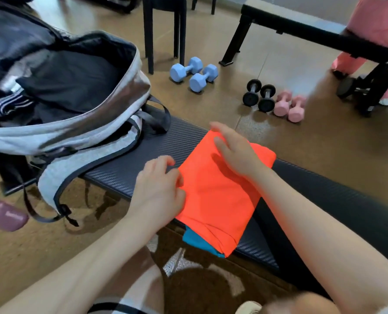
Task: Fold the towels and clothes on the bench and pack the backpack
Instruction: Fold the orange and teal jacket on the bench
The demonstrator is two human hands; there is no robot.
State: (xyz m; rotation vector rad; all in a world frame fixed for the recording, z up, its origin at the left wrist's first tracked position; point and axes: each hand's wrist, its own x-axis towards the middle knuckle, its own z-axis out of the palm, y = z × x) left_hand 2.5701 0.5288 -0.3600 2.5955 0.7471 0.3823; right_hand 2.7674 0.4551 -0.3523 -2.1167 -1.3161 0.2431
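Observation:
A folded orange cloth lies on the black padded bench, with a blue cloth peeking out under its near end. My left hand rests at the orange cloth's left edge, fingers curled and touching the fabric. My right hand lies flat on the far part of the cloth, fingers straight. The grey backpack stands open on the bench's left end, with dark folded clothes and a striped item inside.
Blue dumbbells, black dumbbells and pink dumbbells lie on the floor beyond the bench. A second black bench stands at the back right with a person in pink beside it. A maroon bottle lies at left.

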